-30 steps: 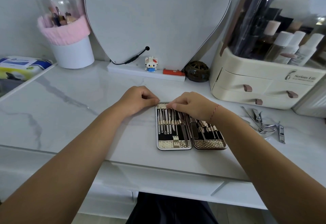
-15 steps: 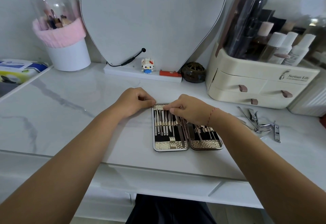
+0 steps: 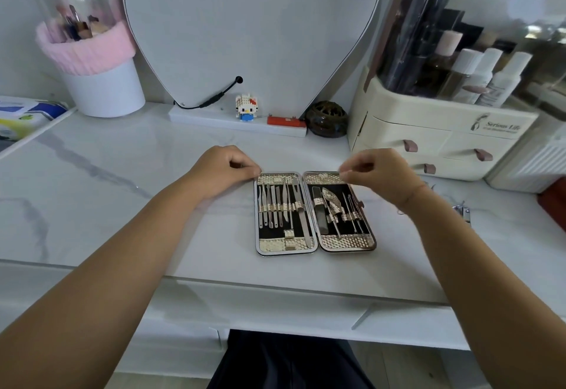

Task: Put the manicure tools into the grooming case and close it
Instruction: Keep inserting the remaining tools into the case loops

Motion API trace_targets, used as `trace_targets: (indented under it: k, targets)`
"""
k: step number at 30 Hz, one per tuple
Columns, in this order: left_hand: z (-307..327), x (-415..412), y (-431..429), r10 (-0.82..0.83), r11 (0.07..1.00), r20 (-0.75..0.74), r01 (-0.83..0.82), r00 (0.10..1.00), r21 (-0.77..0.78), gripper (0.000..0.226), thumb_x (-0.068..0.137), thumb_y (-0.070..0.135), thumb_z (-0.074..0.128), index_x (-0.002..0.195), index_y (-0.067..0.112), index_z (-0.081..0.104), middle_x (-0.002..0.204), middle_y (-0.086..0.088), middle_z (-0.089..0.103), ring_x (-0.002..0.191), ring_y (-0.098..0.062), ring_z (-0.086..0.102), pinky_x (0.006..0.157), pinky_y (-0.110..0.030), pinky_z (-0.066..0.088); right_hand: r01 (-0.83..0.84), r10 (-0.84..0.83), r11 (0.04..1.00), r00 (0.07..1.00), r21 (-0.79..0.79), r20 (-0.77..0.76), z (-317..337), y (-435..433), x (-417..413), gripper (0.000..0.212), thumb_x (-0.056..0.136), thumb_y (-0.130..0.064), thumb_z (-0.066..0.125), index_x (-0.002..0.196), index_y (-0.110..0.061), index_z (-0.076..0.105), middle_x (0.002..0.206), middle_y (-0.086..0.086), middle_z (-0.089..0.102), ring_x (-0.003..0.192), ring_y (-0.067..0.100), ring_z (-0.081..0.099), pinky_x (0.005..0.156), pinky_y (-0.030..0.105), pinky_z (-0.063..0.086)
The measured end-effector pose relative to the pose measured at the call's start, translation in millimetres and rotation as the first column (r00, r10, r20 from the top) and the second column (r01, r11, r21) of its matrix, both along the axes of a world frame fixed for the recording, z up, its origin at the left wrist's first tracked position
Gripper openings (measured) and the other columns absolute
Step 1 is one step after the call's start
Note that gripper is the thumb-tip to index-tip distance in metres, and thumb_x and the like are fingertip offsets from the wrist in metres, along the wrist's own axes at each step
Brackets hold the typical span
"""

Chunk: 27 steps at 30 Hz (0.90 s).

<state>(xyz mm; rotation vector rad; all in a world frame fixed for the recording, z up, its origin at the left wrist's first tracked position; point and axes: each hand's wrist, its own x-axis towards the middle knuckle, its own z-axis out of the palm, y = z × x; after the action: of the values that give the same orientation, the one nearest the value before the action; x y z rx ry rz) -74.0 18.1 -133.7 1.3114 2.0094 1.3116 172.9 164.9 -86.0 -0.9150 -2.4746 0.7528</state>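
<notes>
Grooming case point(image 3: 315, 212) between left hand point(image 3: 225, 171), right hand point(image 3: 376, 174)

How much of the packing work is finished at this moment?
Done: many tools sit under the straps in both halves of the open grooming case. In hand: the left hand holds its far corner; the right hand hovers, empty. Left: loose tools by the right wrist, then closing.

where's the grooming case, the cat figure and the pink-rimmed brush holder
grooming case point(image 3: 272, 245): head view, gold bottom band of its left half
cat figure point(image 3: 246, 109): head view, its white face
brush holder point(image 3: 105, 91): head view, its white cup
</notes>
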Motion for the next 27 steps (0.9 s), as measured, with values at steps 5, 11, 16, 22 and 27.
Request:
trace_targets:
  k: [5,11,16,22,27]
  targets:
    - [2,1,0,-0.017,1.000,-0.019,0.017,1.000,0.004,0.005,0.076,0.016,0.077,0.076,0.021,0.075,0.091,-0.002,0.068,0.089,-0.016,0.063,0.094,-0.036,0.046,0.250,-0.268,0.961,0.947,0.117,0.179,-2,30,58,0.013,0.070,-0.021,0.078,0.078,-0.011,0.073,0.062,-0.003,0.061,0.059,0.012,0.058,0.053,0.016,0.041]
    - [5,4,-1,-0.005,1.000,-0.031,0.005,1.000,0.005,0.008,0.076,0.015,0.076,0.076,0.022,0.074,0.093,-0.005,0.067,0.085,-0.014,0.060,0.089,-0.030,0.044,0.266,-0.272,0.962,0.922,0.058,0.274,-3,34,74,0.008,0.073,-0.015,0.074,0.069,-0.009,0.071,0.060,0.013,0.066,0.049,0.018,0.053,0.044,0.024,0.045]
    - [4,4,-3,0.005,1.000,-0.005,-0.005,1.000,0.011,0.013,0.074,0.016,0.078,0.071,0.028,0.075,0.089,0.000,0.068,0.087,-0.014,0.062,0.089,-0.030,0.044,0.278,-0.241,0.958,0.911,-0.066,0.334,0,37,71,0.011,0.077,-0.010,0.067,0.070,-0.001,0.067,0.049,0.011,0.057,0.038,0.020,0.047,0.041,0.027,0.049]
    - [5,5,-3,0.010,1.000,0.014,-0.010,1.000,0.009,0.012,0.075,0.016,0.077,0.071,0.027,0.075,0.090,-0.001,0.068,0.086,-0.013,0.061,0.089,-0.030,0.044,0.240,-0.206,0.970,0.885,-0.030,0.417,0,47,67,0.015,0.075,-0.014,0.067,0.070,0.000,0.069,0.056,0.011,0.063,0.045,0.019,0.052,0.049,0.028,0.048]
    - [5,5,-3,0.010,1.000,0.008,-0.010,1.000,-0.001,0.008,0.076,0.016,0.076,0.074,0.023,0.075,0.089,0.002,0.066,0.082,-0.009,0.060,0.085,-0.023,0.043,0.192,-0.167,0.981,0.874,-0.008,0.456,6,50,64,0.011,0.073,-0.016,0.070,0.070,-0.006,0.071,0.068,0.015,0.071,0.056,0.021,0.059,0.060,0.037,0.054]
